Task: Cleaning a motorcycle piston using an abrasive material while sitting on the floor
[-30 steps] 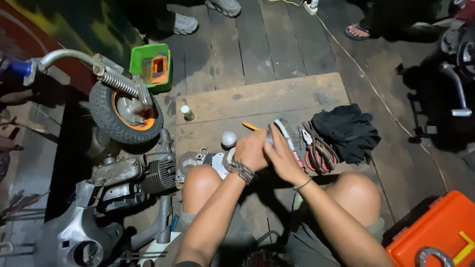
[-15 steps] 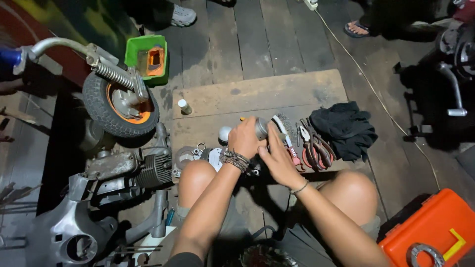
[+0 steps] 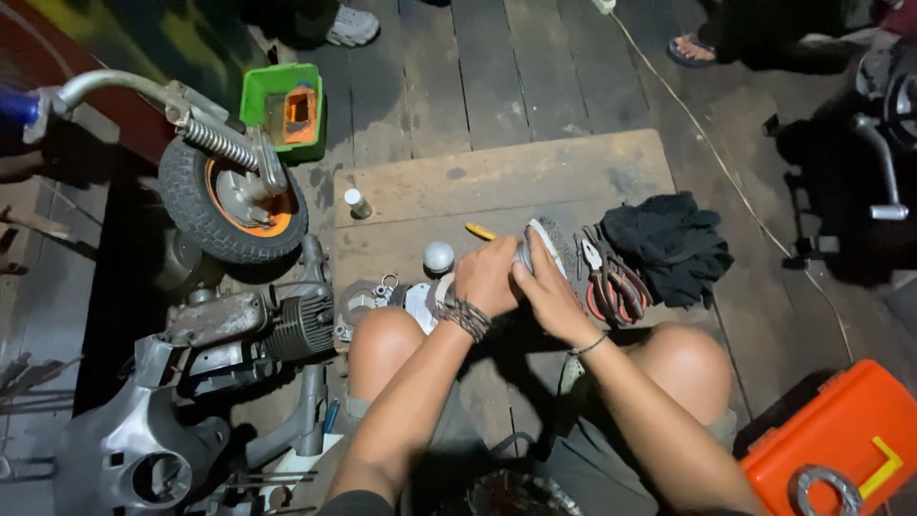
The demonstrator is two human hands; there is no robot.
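Observation:
Both my hands meet over a wooden board (image 3: 497, 182) laid on the plank floor. My left hand (image 3: 485, 275), with a braided wristband, and my right hand (image 3: 546, 291) together grip a round grey metal part with a toothed rim (image 3: 541, 241). A yellow-handled tool (image 3: 480, 231) pokes out just behind my left hand. A small white ball-shaped piece (image 3: 438, 255) lies to the left of my hands. My bare knees sit below them.
Red-handled pliers (image 3: 607, 277) and a black cloth (image 3: 669, 244) lie right of my hands. A scooter wheel with fork (image 3: 229, 196), an engine block (image 3: 253, 330) and a grey body shell (image 3: 134, 449) stand at left. A green tray (image 3: 282, 100), a small bottle (image 3: 357, 203), an orange toolbox (image 3: 841, 444).
The view has shifted slightly. My hands have stayed together on the grey metal part and turned it a little, so its toothed rim now shows to the right of my fingers.

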